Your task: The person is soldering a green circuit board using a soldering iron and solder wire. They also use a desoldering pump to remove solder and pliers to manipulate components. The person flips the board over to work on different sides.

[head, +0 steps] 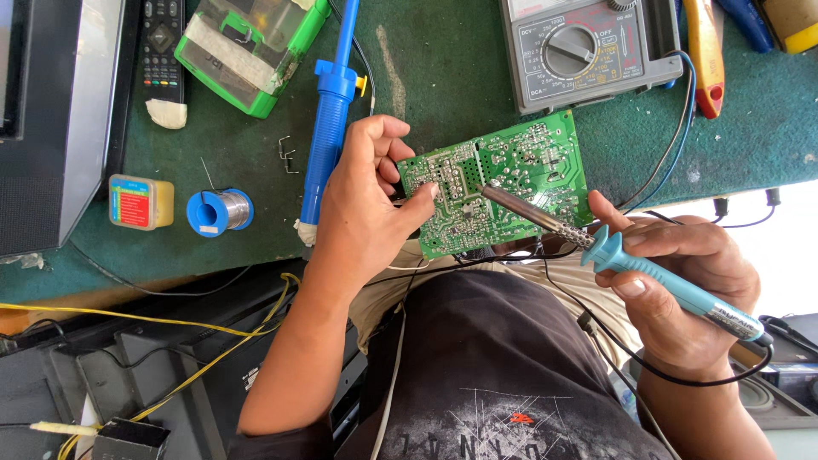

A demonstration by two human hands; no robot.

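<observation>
A blue desoldering pump (330,119) is lying upright in the upper middle of the frame on the green mat (426,68). A solder spool (221,210) and a small yellow tin (141,202) are sitting at left. A remote control (162,47) and a green plastic case (251,47) are resting at upper left. 1 grey multimeter (584,51) is occupying the upper right.

One board (503,183) pinched in the left hand (362,209), one iron (630,268) gripped in the right hand (682,290): two hands. Beyond the grips, one meter (588,51). Left of the board grip: one pump (328,128), one spool (220,211), one tin (141,202), one remote (162,43), one green box (251,47).
</observation>
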